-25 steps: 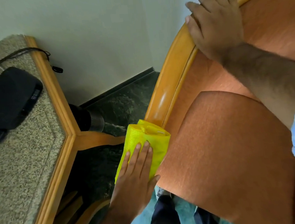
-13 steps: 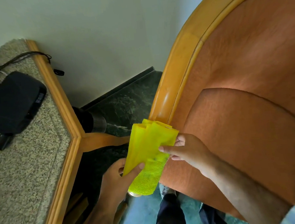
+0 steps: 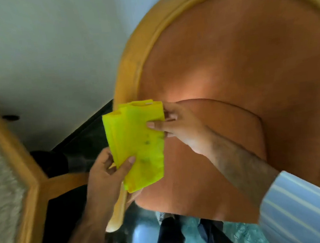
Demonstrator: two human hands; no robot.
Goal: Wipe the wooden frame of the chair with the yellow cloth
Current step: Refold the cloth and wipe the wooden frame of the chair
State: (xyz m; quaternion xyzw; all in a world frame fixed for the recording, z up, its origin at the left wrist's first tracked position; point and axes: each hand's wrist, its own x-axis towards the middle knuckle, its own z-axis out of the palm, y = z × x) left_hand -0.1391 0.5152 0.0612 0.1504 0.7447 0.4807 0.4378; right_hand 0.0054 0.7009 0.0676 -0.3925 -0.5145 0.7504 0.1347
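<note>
At the far left a table [image 3: 29, 191] edge with a pale top sits blurred, and just right of it the left hand [image 3: 104, 176] pinches the lower left edge of the folded cloth [image 3: 137, 142], thumb on its face. The cloth hangs off the wood, in front of the frame [image 3: 126, 74] and beside the cushion [image 3: 206, 156], while the right hand [image 3: 176, 123] clamps its upper right edge between thumb and fingers. I judge the risk is the folds slipping apart as it passes between hands, so a loose flap drags over the cushion instead of the frame, spreading the dark marks on its face.
</note>
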